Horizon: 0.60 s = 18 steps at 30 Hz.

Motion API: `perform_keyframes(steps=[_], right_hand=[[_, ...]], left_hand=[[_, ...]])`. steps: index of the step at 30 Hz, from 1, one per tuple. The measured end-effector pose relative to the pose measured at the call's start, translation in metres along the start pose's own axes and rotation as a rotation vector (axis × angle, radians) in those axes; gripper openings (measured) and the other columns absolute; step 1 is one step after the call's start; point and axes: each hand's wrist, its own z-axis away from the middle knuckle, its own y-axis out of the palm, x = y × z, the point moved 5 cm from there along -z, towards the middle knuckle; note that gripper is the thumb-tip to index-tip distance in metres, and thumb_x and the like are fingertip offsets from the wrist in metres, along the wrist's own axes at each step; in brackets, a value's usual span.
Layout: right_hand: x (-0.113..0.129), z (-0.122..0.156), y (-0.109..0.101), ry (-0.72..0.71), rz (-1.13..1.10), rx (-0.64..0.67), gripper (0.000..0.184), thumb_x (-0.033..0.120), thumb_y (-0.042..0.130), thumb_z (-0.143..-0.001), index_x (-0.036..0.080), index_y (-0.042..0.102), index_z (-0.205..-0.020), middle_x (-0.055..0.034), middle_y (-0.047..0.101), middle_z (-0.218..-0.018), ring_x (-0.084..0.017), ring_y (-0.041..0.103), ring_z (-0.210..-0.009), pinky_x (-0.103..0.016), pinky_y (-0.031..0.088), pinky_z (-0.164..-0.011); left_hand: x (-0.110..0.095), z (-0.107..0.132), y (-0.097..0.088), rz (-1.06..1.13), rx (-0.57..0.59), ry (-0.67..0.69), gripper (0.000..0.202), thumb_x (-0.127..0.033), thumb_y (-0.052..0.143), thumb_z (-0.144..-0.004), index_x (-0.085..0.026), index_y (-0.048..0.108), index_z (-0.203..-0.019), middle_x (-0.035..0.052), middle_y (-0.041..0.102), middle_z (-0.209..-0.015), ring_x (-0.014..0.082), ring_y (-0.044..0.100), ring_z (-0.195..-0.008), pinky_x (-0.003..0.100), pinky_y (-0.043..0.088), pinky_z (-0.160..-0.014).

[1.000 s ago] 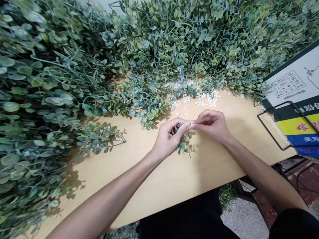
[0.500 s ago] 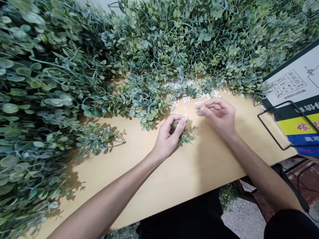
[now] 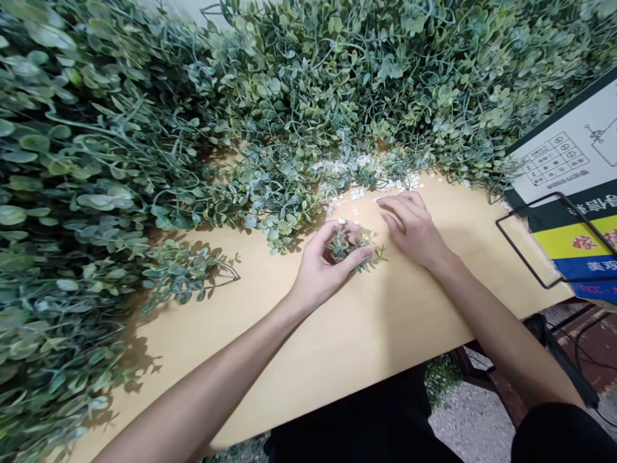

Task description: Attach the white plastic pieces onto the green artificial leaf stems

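My left hand point(image 3: 325, 267) is curled round a small green leafy sprig point(image 3: 354, 246) on the light wooden table point(image 3: 337, 341), thumb and fingers closed about its stem end. My right hand point(image 3: 414, 225) lies just to the right of the sprig, its fingers stretched out toward a scatter of small white plastic pieces point(image 3: 376, 183) at the foot of the foliage. Nothing shows between the right fingers.
Heaps of artificial green leaf sprigs point(image 3: 144, 148) cover the left and back of the table. One loose sprig point(image 3: 187, 273) lies at the left. A printed sign in a black wire stand point(image 3: 563, 212) is at the right edge. My dark-clothed lap is below the table's front edge.
My right hand left the sprig's tip, reached back toward the white pieces and now rests with fingers extended. My left hand turned the sprig and kept hold of it.
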Motion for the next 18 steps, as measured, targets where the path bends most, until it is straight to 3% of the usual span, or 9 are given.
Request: perform_keyframes(steps=[5, 12, 15, 18], right_hand=[[-0.003, 0.001, 0.002, 0.069, 0.015, 0.026, 0.029, 0.024, 0.051, -0.104, 0.023, 0.068, -0.127, -0.0104, 0.076, -0.117, -0.030, 0.058, -0.112, -0.049, 0.047, -0.104], [-0.003, 0.000, 0.001, 0.093, -0.028, -0.007, 0.024, 0.020, 0.051, -0.104, 0.023, 0.072, -0.115, -0.0087, 0.077, -0.106, -0.028, 0.061, -0.103, -0.046, 0.047, -0.097], [0.001, -0.002, -0.005, 0.083, -0.180, -0.067, 0.018, 0.021, 0.054, -0.103, 0.024, 0.071, -0.107, -0.0074, 0.076, -0.105, -0.026, 0.065, -0.102, -0.046, 0.050, -0.098], [0.003, -0.002, -0.010, 0.170, -0.507, -0.149, 0.008, 0.026, 0.064, -0.100, 0.024, 0.071, -0.105, -0.0059, 0.072, -0.105, -0.022, 0.069, -0.101, -0.039, 0.057, -0.093]], left_hand=[[-0.001, 0.000, -0.001, -0.041, 0.022, 0.032, 0.025, -0.031, 0.083, -0.085, -0.018, 0.072, -0.104, 0.0071, 0.072, -0.105, 0.0186, 0.070, -0.096, 0.028, 0.059, -0.085], [0.003, 0.002, 0.003, 0.110, 0.024, -0.116, 0.042, -0.029, 0.091, -0.076, -0.018, 0.068, -0.109, 0.0030, 0.075, -0.089, 0.0159, 0.071, -0.079, 0.029, 0.062, -0.077], [0.002, 0.002, 0.002, 0.059, 0.000, -0.103, 0.032, -0.031, 0.090, -0.076, -0.016, 0.072, -0.098, 0.0042, 0.074, -0.090, 0.0152, 0.070, -0.078, 0.028, 0.061, -0.075], [0.001, 0.001, 0.000, -0.002, -0.022, -0.072, 0.025, -0.033, 0.086, -0.081, -0.016, 0.076, -0.097, 0.0052, 0.075, -0.091, 0.0155, 0.069, -0.077, 0.028, 0.060, -0.072]])
